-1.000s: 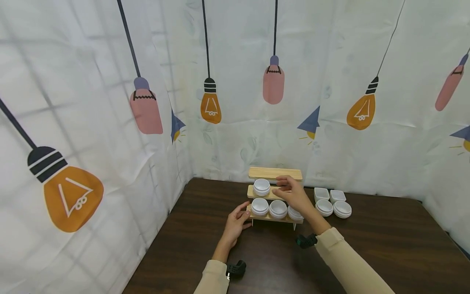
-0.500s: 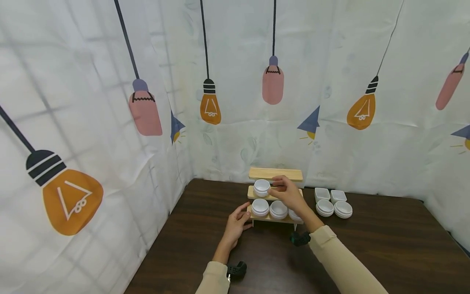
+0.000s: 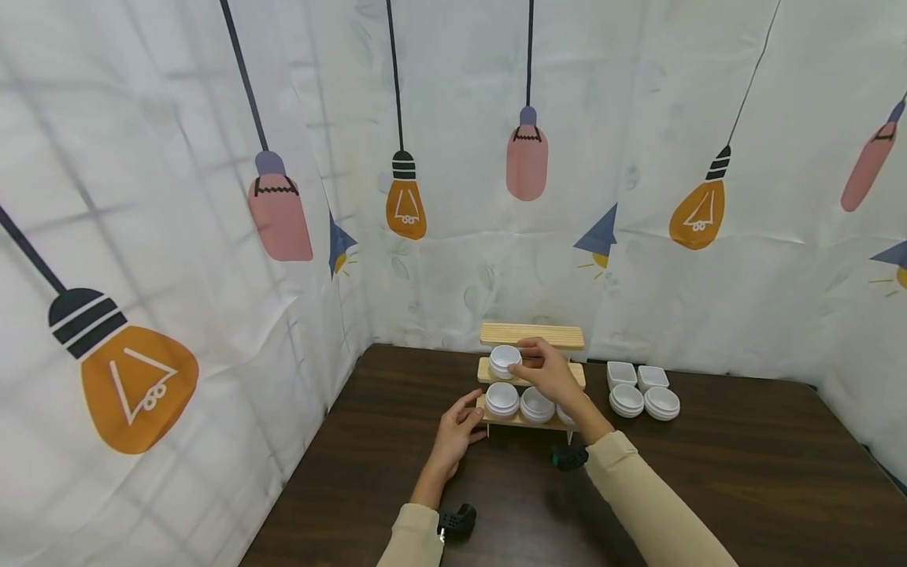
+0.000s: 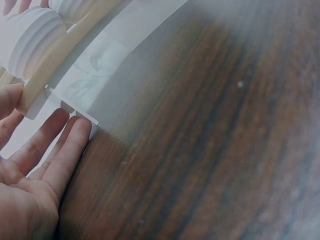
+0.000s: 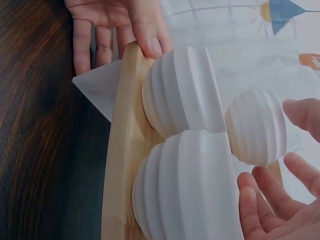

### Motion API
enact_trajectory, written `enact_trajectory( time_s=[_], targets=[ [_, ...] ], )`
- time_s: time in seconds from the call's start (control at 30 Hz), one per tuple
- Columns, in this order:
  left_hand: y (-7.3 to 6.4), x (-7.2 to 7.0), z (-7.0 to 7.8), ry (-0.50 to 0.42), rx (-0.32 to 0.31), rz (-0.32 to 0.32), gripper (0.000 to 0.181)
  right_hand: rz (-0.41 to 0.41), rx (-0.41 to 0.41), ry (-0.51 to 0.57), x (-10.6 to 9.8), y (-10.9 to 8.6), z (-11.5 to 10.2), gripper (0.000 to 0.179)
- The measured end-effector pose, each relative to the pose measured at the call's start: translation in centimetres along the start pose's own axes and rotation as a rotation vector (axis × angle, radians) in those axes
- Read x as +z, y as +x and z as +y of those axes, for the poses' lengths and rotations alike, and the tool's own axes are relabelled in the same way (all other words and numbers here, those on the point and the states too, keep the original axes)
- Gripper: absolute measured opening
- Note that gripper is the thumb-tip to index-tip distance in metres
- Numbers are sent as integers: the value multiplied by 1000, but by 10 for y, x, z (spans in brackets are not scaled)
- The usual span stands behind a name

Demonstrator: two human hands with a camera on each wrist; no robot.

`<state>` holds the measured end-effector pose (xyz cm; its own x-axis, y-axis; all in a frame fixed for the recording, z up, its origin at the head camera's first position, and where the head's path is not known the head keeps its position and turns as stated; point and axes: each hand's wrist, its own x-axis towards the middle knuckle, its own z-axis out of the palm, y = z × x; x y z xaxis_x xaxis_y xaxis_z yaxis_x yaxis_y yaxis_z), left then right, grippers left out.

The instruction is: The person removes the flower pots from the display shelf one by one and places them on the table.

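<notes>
A three-tier pale wooden display shelf (image 3: 531, 335) stands on clear legs. On its lowest tier sit three white ribbed bowls, the left bowl (image 3: 502, 400) and middle bowl (image 3: 537, 404) in full sight, the third partly behind my right wrist. My left hand (image 3: 453, 435) holds the left end of that tier, its thumb on the board and its fingers (image 4: 65, 145) by the clear leg (image 4: 75, 106). On the middle tier, at the left, is another white bowl (image 3: 504, 359). My right hand (image 3: 555, 379) pinches its right side, thumb (image 5: 302, 116) at the rim.
Right of the shelf, two square white dishes (image 3: 620, 374) stand behind two groups of round white bowls (image 3: 661, 403). A dark wood table (image 3: 737, 472) bears everything. White curtains (image 3: 453, 276) printed with lamps hang close behind and on the left.
My right hand has moved left along the middle tier, from beside the bowl there to its right side. The left hand stays at the shelf's end.
</notes>
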<state>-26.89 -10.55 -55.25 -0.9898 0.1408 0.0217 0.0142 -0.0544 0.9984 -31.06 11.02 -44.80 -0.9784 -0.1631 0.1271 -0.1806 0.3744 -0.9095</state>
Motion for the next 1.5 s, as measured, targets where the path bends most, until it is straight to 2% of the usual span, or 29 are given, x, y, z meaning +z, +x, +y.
enact_trajectory(
  time_s=[0.13, 0.27, 0.63, 0.93, 1.5],
  targets=[
    [2, 0, 0, -8, -15, 5, 45, 3, 7, -36, 2, 2, -1, 55],
    [2, 0, 1, -1, -2, -2, 49, 11, 7, -53, 4, 5, -1, 55],
    [4, -1, 2, -3, -9, 2, 46, 33, 0, -53, 10, 9, -2, 55],
    [2, -1, -1, -11, -5, -3, 43, 39, 48, -87, 13, 8, -3, 61],
    [0, -1, -1, -14, 4, -15, 44, 58, 28, -96, 15, 6, -3, 55]
  ],
)
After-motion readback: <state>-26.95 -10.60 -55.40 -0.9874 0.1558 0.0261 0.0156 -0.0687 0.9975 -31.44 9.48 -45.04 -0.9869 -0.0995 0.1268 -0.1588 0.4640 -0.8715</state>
